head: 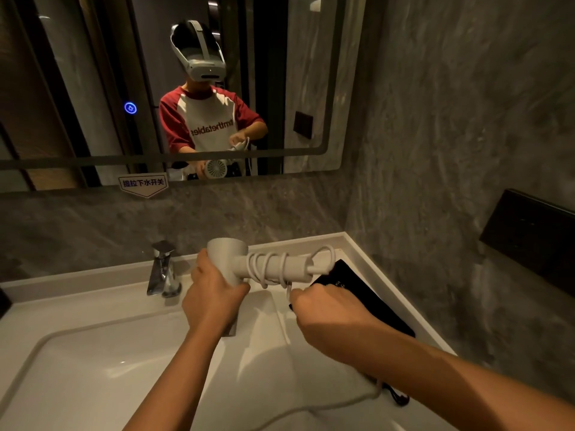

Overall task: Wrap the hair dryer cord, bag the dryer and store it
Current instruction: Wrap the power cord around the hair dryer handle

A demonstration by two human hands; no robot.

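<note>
Head view is showing the left hand (214, 293) gripping the white hair dryer (225, 253) by its barrel above the sink (93, 368), the right hand (323, 303) pinching the cord (266, 265) coiled round its handle, the black pouch (367, 297) lying on the counter (295, 244) beneath.

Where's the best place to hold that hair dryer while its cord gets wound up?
Probably the wide barrel, taken from the left, as the left hand grips it. The handle points right and carries the cord loops, so fingers there would block the winding the right hand does.
</note>
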